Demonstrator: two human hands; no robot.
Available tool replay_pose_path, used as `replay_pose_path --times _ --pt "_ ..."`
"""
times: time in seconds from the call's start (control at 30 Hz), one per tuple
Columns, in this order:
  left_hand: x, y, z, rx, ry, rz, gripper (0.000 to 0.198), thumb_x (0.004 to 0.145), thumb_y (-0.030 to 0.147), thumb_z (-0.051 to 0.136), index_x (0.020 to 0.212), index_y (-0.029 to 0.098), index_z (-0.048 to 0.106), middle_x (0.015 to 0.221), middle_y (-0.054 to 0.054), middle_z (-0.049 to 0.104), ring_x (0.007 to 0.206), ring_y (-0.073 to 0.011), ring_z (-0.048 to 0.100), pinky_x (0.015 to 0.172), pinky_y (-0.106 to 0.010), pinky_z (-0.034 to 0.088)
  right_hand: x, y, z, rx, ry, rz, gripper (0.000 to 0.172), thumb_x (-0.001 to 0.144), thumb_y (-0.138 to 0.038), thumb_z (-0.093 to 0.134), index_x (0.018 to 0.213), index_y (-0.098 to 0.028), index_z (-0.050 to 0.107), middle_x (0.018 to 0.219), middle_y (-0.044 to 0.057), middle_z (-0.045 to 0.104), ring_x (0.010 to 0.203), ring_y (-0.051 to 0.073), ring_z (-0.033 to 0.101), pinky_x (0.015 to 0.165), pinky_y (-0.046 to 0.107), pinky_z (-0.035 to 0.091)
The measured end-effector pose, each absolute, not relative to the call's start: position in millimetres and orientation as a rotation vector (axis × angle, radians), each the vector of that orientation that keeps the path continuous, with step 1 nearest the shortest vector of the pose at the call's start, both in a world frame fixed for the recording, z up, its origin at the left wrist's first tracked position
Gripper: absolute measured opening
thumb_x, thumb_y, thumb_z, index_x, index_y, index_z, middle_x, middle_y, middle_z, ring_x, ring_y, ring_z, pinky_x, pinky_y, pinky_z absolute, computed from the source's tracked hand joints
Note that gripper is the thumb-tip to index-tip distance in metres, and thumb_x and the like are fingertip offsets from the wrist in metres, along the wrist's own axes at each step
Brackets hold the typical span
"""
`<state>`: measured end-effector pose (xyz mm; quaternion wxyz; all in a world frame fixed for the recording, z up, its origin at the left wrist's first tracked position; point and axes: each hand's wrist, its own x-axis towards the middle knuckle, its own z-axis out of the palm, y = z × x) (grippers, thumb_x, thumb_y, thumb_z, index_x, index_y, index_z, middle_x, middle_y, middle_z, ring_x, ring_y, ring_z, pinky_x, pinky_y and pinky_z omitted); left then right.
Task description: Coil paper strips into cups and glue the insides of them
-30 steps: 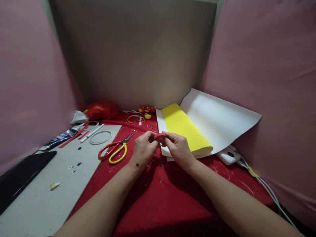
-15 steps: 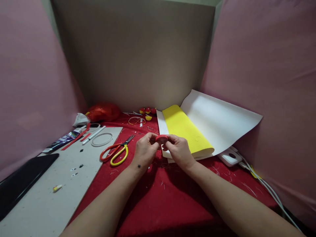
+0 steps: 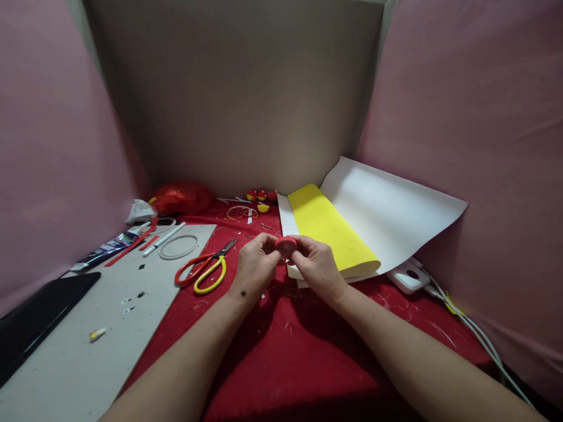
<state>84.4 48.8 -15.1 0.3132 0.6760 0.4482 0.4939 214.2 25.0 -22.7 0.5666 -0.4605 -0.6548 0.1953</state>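
Observation:
Between my two hands is a small round red coil with a ridged edge, which looks like rolled corrugated paper (image 3: 286,246). My left hand (image 3: 256,264) pinches its left side between thumb and fingers. On the other side, my right hand (image 3: 317,268) grips it the same way, thumb toward me. The fingertips partly cover the coil. It is held above the red cloth (image 3: 281,357). To the left of my left hand lie scissors (image 3: 208,268) with one red and one yellow handle, blades apart.
Yellow corrugated sheet (image 3: 329,234) and white sheet (image 3: 391,211) lie beyond my right hand. A power strip (image 3: 409,276) with cables sits right. On the grey board (image 3: 101,375) are a wire ring (image 3: 179,248), glue tube (image 3: 105,251) and black tray (image 3: 44,325). Small red-yellow figures (image 3: 262,195) stand behind.
Both hands still hold the red coil, which has tipped slightly so more of its face shows. The whole view has shifted a little.

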Motion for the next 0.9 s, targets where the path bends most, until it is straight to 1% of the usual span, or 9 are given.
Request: replay_pose_path --times 0.07,0.17,0.23,0.37,0.53,0.63,0.73,0.83,0.9 --pt "84.5 48.8 -14.8 1.780 1.178 1.288 0.008 0.068 0.024 0.058 0.072 0.017 0.057 0.059 0.001 0.061 0.049 -0.0115 0.054 0.050 -0.023 0.042 214.3 25.9 -24.2 -1.084 -1.526 0.500 0.029 0.071 -0.008 0.046 0.089 -0.018 0.068 0.076 0.002 0.068 0.067 0.014 0.061 0.065 0.025 0.048" --pt "84.8 47.4 -13.8 1.806 1.175 1.294 0.011 0.068 0.026 0.060 0.076 0.018 0.059 0.065 0.000 0.063 0.056 -0.0125 0.056 0.054 -0.023 0.043 214.5 24.9 -23.3 -1.144 -1.555 0.440 0.028 0.070 -0.006 0.046 0.083 -0.016 0.068 0.069 0.002 0.066 0.062 0.014 0.059 0.063 0.025 0.047" --pt "84.9 46.3 -12.9 1.817 1.168 1.304 0.010 0.069 0.025 0.060 0.077 0.019 0.059 0.068 0.001 0.063 0.060 -0.0127 0.057 0.057 -0.023 0.043 214.5 23.9 -22.1 -1.144 -1.575 0.384 0.029 0.069 -0.005 0.047 0.084 -0.016 0.068 0.071 0.002 0.067 0.063 0.014 0.059 0.064 0.025 0.047" --pt "85.1 46.3 -12.7 1.780 1.150 1.283 0.006 0.068 0.021 0.058 0.073 0.018 0.057 0.062 0.001 0.061 0.054 -0.0119 0.056 0.052 -0.023 0.042 214.7 24.0 -22.2 -1.081 -1.550 0.445 0.032 0.071 -0.006 0.046 0.091 -0.017 0.068 0.078 0.002 0.068 0.068 0.014 0.062 0.067 0.025 0.049" --pt "85.3 46.9 -13.9 1.764 1.134 1.304 0.011 0.066 0.020 0.059 0.077 0.018 0.059 0.068 0.001 0.063 0.060 -0.0124 0.058 0.056 -0.023 0.044 215.5 23.3 -22.2 -1.141 -1.593 0.382 0.032 0.070 -0.006 0.047 0.090 -0.017 0.069 0.077 0.003 0.069 0.065 0.014 0.062 0.065 0.026 0.049" --pt "86.2 45.6 -11.3 1.722 1.113 1.297 0.009 0.067 0.024 0.059 0.073 0.017 0.057 0.060 0.002 0.061 0.051 -0.0112 0.055 0.051 -0.023 0.043 215.3 23.5 -23.0 -1.099 -1.568 0.357 0.035 0.070 -0.006 0.047 0.096 -0.018 0.067 0.084 0.003 0.070 0.068 0.015 0.063 0.067 0.027 0.050" --pt "87.1 44.7 -9.0 1.678 1.105 1.289 0.011 0.065 0.024 0.059 0.072 0.016 0.056 0.055 0.002 0.060 0.045 -0.0108 0.053 0.047 -0.023 0.042 214.6 23.5 -22.9 -1.065 -1.557 0.434 0.035 0.071 -0.006 0.045 0.095 -0.019 0.067 0.081 0.002 0.070 0.069 0.014 0.063 0.068 0.026 0.050" --pt "87.1 44.4 -9.6 1.692 1.128 1.321 0.012 0.064 0.021 0.060 0.074 0.017 0.058 0.063 0.001 0.062 0.053 -0.0114 0.056 0.053 -0.023 0.044 214.2 22.1 -20.4 -1.126 -1.601 0.385 0.031 0.070 -0.005 0.045 0.086 -0.018 0.068 0.076 0.002 0.069 0.067 0.015 0.062 0.067 0.026 0.049" --pt "86.8 44.4 -10.6 1.712 1.141 1.332 0.011 0.064 0.020 0.060 0.075 0.017 0.059 0.066 0.001 0.063 0.057 -0.0116 0.058 0.056 -0.023 0.044 214.4 21.3 -19.1 -1.152 -1.612 0.315 0.032 0.068 -0.004 0.046 0.086 -0.017 0.068 0.078 0.003 0.069 0.071 0.016 0.062 0.070 0.027 0.049"
